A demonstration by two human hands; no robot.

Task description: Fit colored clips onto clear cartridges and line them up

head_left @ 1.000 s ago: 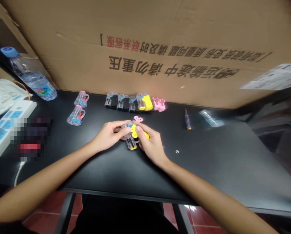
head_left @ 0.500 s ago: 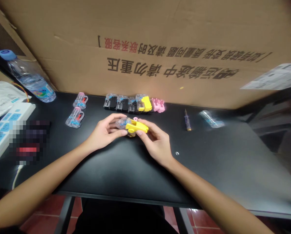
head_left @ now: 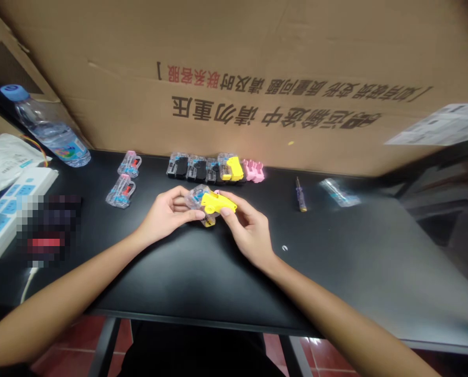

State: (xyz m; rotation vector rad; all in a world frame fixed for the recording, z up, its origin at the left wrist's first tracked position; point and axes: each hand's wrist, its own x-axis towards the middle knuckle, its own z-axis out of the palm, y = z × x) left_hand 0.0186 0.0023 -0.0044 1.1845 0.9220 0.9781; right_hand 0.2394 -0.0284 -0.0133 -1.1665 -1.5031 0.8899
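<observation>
Over the middle of the table, both hands hold one small clear-and-yellow plastic toy gun [head_left: 217, 203]. Its see-through body shows blue parts inside and lies at the fingers of my left hand [head_left: 171, 210]. My right hand [head_left: 252, 225] pinches the yellow end between thumb and fingers. Just behind them stands a row of similar pieces: several clear ones with black parts [head_left: 197, 168], a clear one with a yellow part [head_left: 232, 168], and pink parts [head_left: 254, 170] at its right end. Fingers hide some of the held toy.
Two clear-and-pink toys [head_left: 121, 190] lie to the left. At right are a screwdriver [head_left: 301, 196], a clear piece [head_left: 339, 192] and a small white clip [head_left: 285, 248]. A bottle [head_left: 57, 131], power strip [head_left: 20, 209] and cardboard box [head_left: 234, 68] border the space.
The held toy has tilted, so more of its clear body and the yellow part's side show. Both hands keep their hold, nearly in place.
</observation>
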